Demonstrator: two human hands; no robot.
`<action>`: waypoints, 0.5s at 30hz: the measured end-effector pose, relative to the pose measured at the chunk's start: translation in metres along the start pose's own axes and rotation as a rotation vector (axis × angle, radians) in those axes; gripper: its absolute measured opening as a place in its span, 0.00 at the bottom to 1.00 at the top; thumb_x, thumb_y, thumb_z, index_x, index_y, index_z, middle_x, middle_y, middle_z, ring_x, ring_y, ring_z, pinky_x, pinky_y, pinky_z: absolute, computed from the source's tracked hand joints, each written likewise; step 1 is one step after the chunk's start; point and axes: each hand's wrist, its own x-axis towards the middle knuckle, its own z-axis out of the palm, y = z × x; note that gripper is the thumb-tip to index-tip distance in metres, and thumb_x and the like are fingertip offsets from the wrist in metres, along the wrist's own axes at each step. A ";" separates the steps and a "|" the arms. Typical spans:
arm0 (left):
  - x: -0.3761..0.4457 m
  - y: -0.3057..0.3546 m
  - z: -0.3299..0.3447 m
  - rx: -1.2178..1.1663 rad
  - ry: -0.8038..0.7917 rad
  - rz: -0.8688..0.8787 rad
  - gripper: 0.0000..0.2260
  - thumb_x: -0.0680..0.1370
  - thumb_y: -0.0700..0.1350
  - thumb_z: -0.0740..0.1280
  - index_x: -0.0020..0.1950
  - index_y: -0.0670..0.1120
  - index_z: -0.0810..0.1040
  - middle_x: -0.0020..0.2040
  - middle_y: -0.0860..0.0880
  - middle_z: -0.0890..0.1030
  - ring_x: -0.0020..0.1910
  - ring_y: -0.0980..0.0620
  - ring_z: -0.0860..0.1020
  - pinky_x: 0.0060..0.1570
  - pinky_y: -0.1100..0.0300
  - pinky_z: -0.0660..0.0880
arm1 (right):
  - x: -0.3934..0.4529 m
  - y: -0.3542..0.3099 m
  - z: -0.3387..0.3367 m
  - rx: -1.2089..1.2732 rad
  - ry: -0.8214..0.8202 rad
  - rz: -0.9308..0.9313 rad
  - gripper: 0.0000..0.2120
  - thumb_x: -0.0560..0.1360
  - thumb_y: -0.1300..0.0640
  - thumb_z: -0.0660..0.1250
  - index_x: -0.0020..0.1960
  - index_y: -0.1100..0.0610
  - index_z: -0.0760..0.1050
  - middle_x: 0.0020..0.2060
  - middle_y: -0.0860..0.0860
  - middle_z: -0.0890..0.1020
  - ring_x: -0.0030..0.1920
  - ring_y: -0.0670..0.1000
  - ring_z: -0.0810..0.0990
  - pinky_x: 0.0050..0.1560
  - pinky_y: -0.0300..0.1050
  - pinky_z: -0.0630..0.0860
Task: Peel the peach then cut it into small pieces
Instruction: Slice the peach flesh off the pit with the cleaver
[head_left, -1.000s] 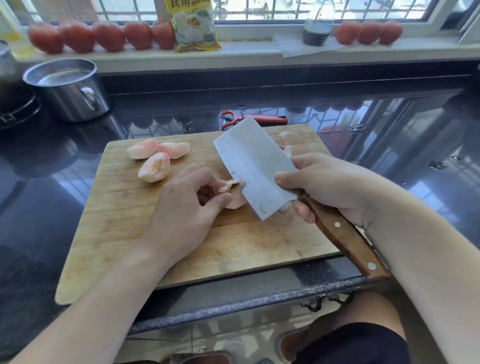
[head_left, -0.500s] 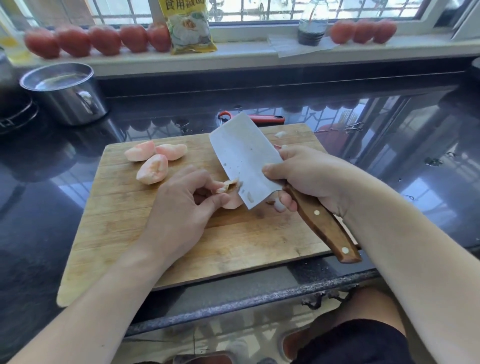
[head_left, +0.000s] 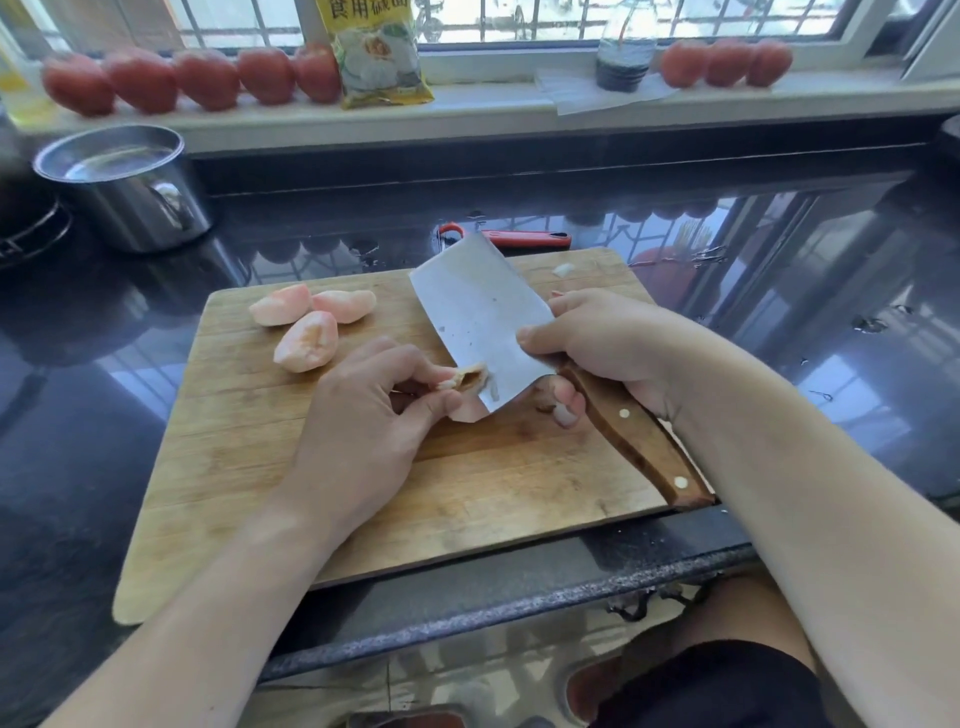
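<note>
The left hand (head_left: 363, 415) reaches in from the near left corner of the cutting board (head_left: 234, 467). Its fingers are curled, and the thumb and fingertips pinch a small piece of peach (head_left: 465, 376) near the middle of the board. The piece is mostly hidden, so its shape is hard to tell.

The right hand (head_left: 597, 343) comes in from the right edge. Its fingers wrap around the top of the brown handle of a big knife (head_left: 483, 317), and the thumb lies flat on the side of the wide blade. The blade tilts up toward the far edge, and its low corner touches the held piece.

Three peeled peach pieces (head_left: 311, 322) lie close together near the far left corner of the board. A red peeler (head_left: 519, 239) lies on the dark counter (head_left: 779, 312) just past the far edge.
</note>
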 end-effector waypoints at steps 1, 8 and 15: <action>0.000 0.000 0.000 0.000 -0.001 0.000 0.04 0.74 0.39 0.78 0.45 0.46 0.86 0.44 0.54 0.82 0.47 0.56 0.78 0.48 0.72 0.69 | 0.001 -0.001 -0.001 -0.013 0.001 0.009 0.06 0.84 0.60 0.61 0.58 0.56 0.77 0.25 0.50 0.78 0.23 0.47 0.73 0.36 0.48 0.75; 0.000 0.000 0.000 0.012 0.000 0.015 0.04 0.74 0.37 0.78 0.45 0.44 0.85 0.44 0.51 0.82 0.46 0.58 0.78 0.48 0.73 0.69 | 0.017 -0.009 -0.007 -0.025 -0.026 0.143 0.12 0.83 0.56 0.64 0.63 0.61 0.74 0.32 0.55 0.78 0.26 0.48 0.73 0.31 0.46 0.75; 0.000 0.002 0.001 0.039 0.014 0.039 0.05 0.73 0.37 0.79 0.44 0.44 0.85 0.42 0.51 0.82 0.45 0.59 0.78 0.47 0.75 0.69 | 0.010 -0.005 0.001 -0.004 0.059 0.084 0.10 0.83 0.57 0.62 0.61 0.62 0.74 0.27 0.54 0.77 0.22 0.48 0.73 0.30 0.45 0.75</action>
